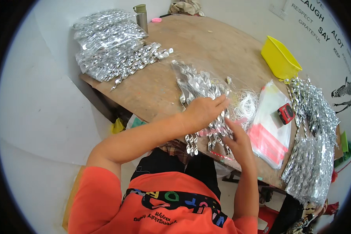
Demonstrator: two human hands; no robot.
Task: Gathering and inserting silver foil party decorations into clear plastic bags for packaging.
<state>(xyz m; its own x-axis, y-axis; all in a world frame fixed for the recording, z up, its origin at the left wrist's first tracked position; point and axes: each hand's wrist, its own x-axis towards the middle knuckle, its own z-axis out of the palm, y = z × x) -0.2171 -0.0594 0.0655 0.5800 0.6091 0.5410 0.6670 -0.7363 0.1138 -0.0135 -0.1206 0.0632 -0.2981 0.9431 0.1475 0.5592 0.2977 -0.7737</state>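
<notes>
A bundle of silver twisted strips [201, 84] lies in front of me at the near edge of the table, in what looks like a clear plastic bag. The lower ends of several strips hang over the edge. My left hand [204, 112] rests across the middle of the bundle, fingers stretched out to the right. At the bundle's right side is my right hand [238, 141], its fingers apart and touching the edge of the bag. Some of its fingertips are hidden among the strips. Just beyond, to the right, lies a tangle of white string [245, 104].
Flat clear bags with pink ends [270, 128] carry a red-and-black tape measure [286, 113]. Loose silver strips [310, 144] drape over the table's right side, near a yellow bin [280, 58]. At the far left are packed silver strips [109, 43] and a metal bottle [141, 19].
</notes>
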